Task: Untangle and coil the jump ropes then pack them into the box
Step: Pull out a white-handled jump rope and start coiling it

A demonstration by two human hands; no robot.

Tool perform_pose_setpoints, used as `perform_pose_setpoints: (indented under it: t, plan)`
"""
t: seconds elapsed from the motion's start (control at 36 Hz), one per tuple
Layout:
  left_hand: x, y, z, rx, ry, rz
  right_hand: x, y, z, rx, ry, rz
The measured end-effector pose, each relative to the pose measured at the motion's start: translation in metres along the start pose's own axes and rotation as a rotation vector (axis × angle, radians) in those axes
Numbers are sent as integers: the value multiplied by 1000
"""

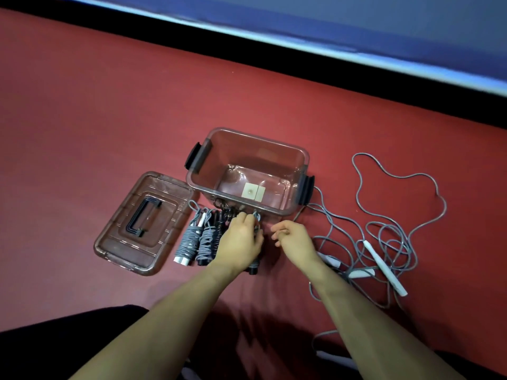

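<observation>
Box: clear, brown-tinted plastic tub [248, 171], rectangular with rounded corners, dark clip latches on both short ends; two pale square stickers on its floor; no rope inside
Lid: matching tinted plastic lid [142, 223], ribbed, with a dark folding handle, lying flat on the floor just left of the box
Coiled ropes: grey cord wound tightly round paired handles; one bundle with white handles [189, 238], one with black handles [206, 242], more dark ones partly hidden under the left hand, all lined up in front of the box
Loose ropes: thin grey cord [395, 215] in open loops and tangles right of the box, with slim white handles [384, 267] lying among it
Left hand: left hand [240, 239] curled round a coiled bundle [253, 266] whose black handle ends stick out below the palm
Right hand: right hand [295, 239] just beside it, fingers loosely bent, holding nothing that shows
Surface: smooth matte red floor mat [109, 119]
Room: black band, then a blue and pale strip along the far edge
</observation>
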State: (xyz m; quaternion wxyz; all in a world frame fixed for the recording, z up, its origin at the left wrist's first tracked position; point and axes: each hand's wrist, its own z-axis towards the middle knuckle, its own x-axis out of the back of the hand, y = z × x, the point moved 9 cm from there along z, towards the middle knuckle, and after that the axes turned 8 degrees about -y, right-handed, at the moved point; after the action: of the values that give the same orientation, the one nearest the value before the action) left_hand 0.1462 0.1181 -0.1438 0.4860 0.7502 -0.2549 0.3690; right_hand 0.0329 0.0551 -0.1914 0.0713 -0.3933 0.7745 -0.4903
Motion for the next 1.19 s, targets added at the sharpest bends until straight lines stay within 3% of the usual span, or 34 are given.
perform_pose_setpoints:
  t: [0.14,0.28,0.42,0.5,0.58,0.69,0.94,1.19]
  plan:
    - [-20,51,10,-117,-79,-11,52,9,-19,40,172,-1]
    - [-50,88,26,-179,-184,-2,102,37,-25,27,295,-186]
    - [-77,109,49,-220,-222,46,117,62,-11,31,196,-355]
    - [-97,111,61,-210,-265,69,113,78,0,-76,110,-577]
    - [-127,102,74,-167,-363,189,114,90,10,-180,84,-655]
    - [-154,91,81,-171,-446,345,115,99,21,-174,75,-765]
    - [-111,113,78,-242,-254,202,148,61,0,160,440,-463]
    - [-20,176,52,-456,-134,23,170,6,-34,151,448,-262]
